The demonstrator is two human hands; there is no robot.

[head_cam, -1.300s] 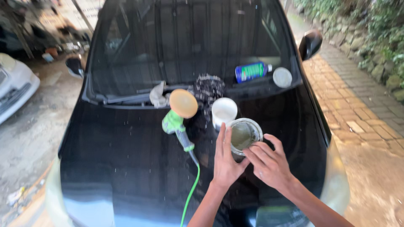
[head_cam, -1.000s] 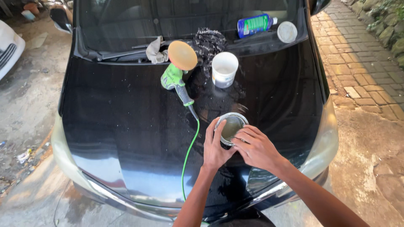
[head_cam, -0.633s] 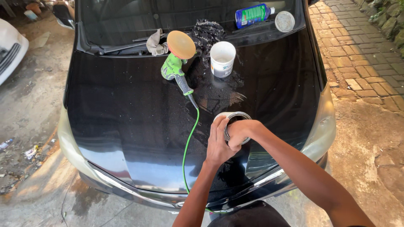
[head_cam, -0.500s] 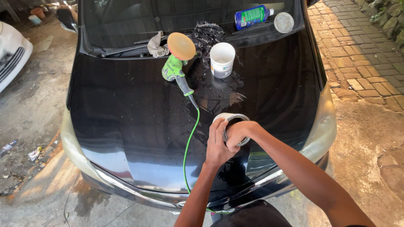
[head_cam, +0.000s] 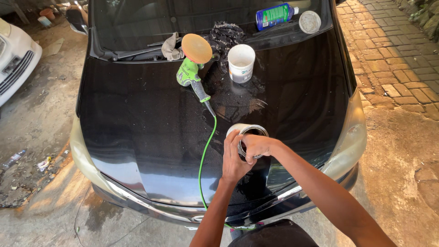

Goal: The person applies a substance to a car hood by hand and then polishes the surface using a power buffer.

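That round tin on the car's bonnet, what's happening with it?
A person stands at the front of a black car and has both hands on an open round metal tin resting on the bonnet. The left hand steadies its side while the right hand reaches over its rim. Further up lie a green polisher with an orange pad, a white tub, a dark cloth and a blue bottle.

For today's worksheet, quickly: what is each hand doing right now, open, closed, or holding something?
Left hand: wrapped around the side of the round metal tin, holding it on the black car hood.
Right hand: fingers curled into the tin's open top.
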